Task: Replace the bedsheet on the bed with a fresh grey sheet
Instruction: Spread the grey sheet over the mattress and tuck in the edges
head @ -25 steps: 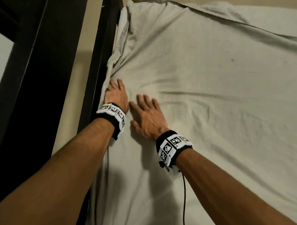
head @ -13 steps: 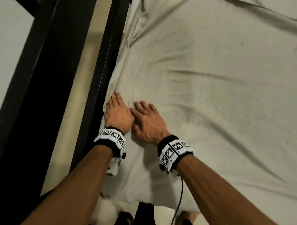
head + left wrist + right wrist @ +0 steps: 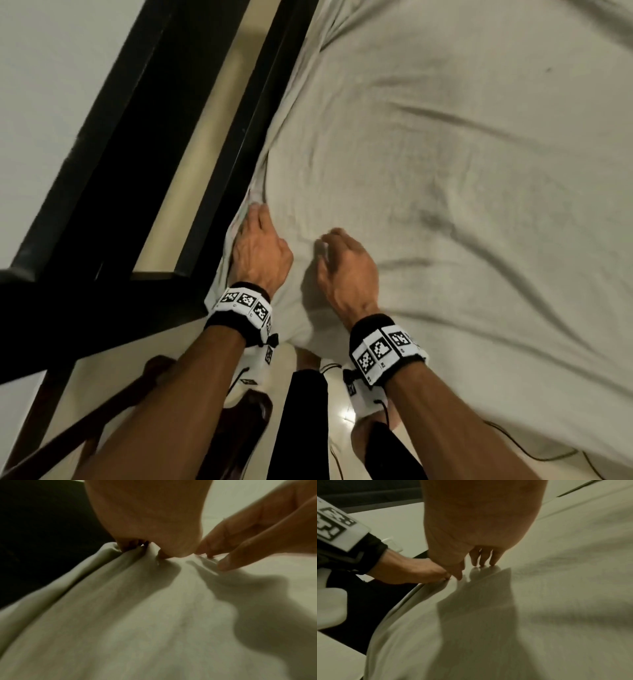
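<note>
A pale grey sheet (image 3: 445, 205) covers the mattress, creased toward its left edge. My left hand (image 3: 254, 222) is at that edge near the bed's near corner. In the left wrist view its curled fingers (image 3: 130, 546) pinch a gathered fold of the sheet (image 3: 137, 601). The right wrist view shows the same left hand (image 3: 443, 576) at the sheet's rim. My right hand (image 3: 329, 244) is just to its right, palm raised. Its fingers (image 3: 481, 561) point down, with only the tips touching the sheet (image 3: 556, 601). They hold nothing.
A black bed frame rail (image 3: 219, 171) runs along the mattress's left side, with pale floor (image 3: 205, 85) beyond it. A dark wooden piece (image 3: 154, 373) and my black trouser leg (image 3: 301, 411) are below the near corner. A thin cable (image 3: 534, 457) lies on the near edge.
Both hands have slid back along the left edge toward the near corner. The right palm has lifted off the sheet onto its fingertips. The left fingers have curled into the sheet's edge.
</note>
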A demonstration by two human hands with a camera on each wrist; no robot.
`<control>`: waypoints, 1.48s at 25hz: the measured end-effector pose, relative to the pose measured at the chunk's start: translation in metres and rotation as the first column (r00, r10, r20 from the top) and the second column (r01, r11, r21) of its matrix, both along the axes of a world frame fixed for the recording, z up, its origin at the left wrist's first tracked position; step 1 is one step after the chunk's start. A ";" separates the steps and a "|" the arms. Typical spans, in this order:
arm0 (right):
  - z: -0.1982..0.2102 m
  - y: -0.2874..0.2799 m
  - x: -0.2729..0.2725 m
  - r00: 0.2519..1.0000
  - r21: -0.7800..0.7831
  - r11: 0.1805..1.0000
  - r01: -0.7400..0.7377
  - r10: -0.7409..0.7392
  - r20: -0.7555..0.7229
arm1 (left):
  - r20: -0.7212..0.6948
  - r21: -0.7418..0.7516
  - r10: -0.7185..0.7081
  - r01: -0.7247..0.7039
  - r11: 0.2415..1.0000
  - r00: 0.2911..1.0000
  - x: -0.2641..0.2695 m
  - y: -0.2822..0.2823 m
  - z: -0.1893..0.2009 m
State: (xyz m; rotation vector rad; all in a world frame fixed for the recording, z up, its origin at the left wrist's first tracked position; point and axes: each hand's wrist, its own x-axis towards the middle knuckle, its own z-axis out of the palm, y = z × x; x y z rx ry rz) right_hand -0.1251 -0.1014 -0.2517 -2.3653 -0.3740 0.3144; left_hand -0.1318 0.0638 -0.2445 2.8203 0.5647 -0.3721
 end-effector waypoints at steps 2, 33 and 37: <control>0.005 -0.005 -0.018 0.997 -0.044 0.996 0.082 -0.082 0.013 | 0.050 0.016 -0.014 0.013 1.000 0.999 -0.029 -0.001 0.004; 0.016 0.103 -0.072 0.991 0.076 0.995 -0.066 0.074 -0.108 | 0.210 -0.346 0.563 -0.478 0.807 0.799 -0.146 0.003 -0.009; 0.011 0.044 -0.116 0.994 -0.082 0.991 -0.104 0.101 -0.036 | 0.028 -0.353 0.713 -0.661 0.662 0.700 -0.154 -0.004 -0.007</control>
